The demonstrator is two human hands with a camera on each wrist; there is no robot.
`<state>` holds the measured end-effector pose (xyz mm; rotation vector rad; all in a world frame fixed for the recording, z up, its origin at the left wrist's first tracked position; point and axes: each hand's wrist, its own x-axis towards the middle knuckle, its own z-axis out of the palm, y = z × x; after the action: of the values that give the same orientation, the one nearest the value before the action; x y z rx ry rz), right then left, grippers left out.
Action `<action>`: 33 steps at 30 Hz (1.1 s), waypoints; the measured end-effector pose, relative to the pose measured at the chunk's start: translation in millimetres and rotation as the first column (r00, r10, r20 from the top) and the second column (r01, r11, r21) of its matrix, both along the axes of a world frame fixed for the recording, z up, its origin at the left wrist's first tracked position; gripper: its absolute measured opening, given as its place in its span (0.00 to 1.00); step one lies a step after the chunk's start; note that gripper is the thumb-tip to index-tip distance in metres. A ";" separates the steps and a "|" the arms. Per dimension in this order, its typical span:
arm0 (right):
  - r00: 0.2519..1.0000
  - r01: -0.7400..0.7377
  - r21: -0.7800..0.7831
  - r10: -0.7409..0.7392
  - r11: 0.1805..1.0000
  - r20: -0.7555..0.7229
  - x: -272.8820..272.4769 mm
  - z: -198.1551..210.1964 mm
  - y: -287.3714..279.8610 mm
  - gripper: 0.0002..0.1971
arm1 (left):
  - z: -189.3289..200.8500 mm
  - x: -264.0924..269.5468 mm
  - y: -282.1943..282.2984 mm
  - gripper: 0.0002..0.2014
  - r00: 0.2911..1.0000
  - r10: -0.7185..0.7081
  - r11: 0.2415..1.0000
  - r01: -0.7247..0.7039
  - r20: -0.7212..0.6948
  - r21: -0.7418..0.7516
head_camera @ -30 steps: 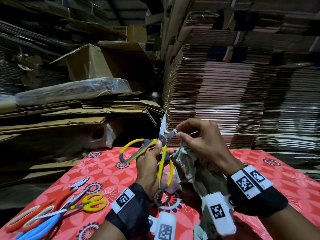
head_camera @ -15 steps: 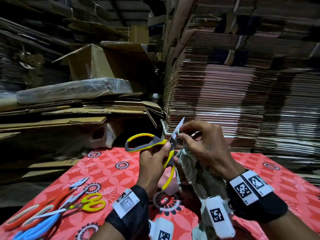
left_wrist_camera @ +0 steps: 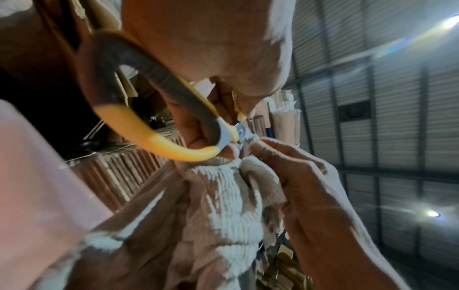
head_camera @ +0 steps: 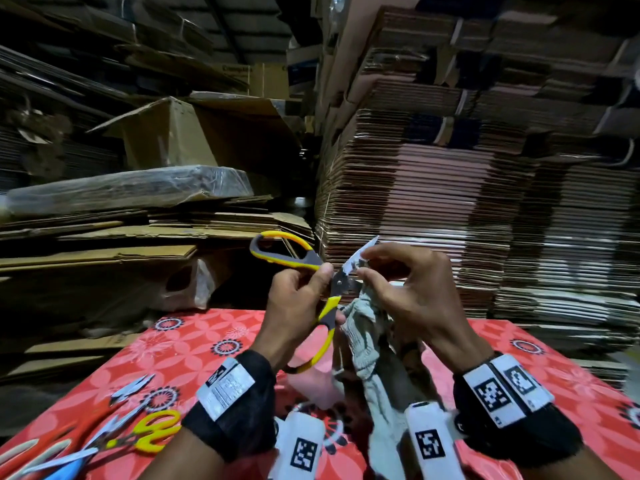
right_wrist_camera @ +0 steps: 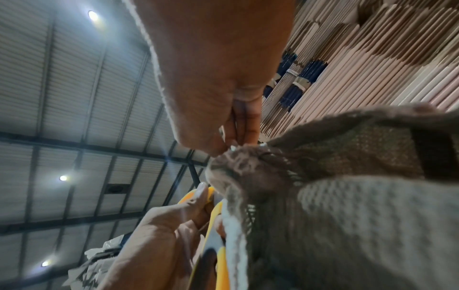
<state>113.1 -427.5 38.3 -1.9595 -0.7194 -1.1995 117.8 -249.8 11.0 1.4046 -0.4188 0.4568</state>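
My left hand (head_camera: 301, 299) grips yellow-and-grey scissors (head_camera: 325, 306) near their pivot, above the red flowered table (head_camera: 194, 348). The handles are spread wide: one loop (head_camera: 277, 252) points up left, the other (head_camera: 322, 341) hangs down. The upper blade (head_camera: 362, 254) points up to the right. My right hand (head_camera: 408, 292) pinches a grey-white knitted cloth (head_camera: 363, 337) against the blades at the pivot; the cloth hangs down between my wrists. The left wrist view shows the scissors' handle (left_wrist_camera: 159, 125) and the cloth (left_wrist_camera: 231, 196) with right fingers (left_wrist_camera: 278, 149) on its top. The right wrist view shows the cloth (right_wrist_camera: 335, 186).
Several other scissors lie at the table's front left: a yellow-handled pair (head_camera: 145, 431), a red pair (head_camera: 31, 452), a blue pair (head_camera: 65, 474). Tall stacks of flattened cardboard (head_camera: 433, 202) stand behind the table, with an open box (head_camera: 169, 136) and wrapped sheets (head_camera: 128, 188) at left.
The scissors have turned clockwise: the blade swung from upright to up-right and the upper handle rose. Both hands lifted slightly; the right hand still holds cloth at the blades.
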 end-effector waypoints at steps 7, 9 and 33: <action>0.997 -0.077 -0.046 0.075 0.996 -0.034 -6.5 -0.9 7.3 0.06 | 1.7 3.6 9.3 0.14 0.998 0.046 0.992 -0.050 0.031 0.118; 0.995 -0.084 -0.079 0.080 0.993 -0.052 -6.9 -3.0 10.7 0.06 | 0.1 2.7 10.9 0.17 0.997 0.062 0.984 -0.069 0.045 0.167; 0.996 0.073 0.030 -0.075 0.997 0.046 12.2 -8.8 1.6 0.07 | 10.4 23.6 13.3 0.24 0.992 0.019 0.965 -0.050 0.121 0.257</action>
<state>125.4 -425.9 29.5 -1.9555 -0.6548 -1.2967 141.4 -236.6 21.4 1.6462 -0.5664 0.5292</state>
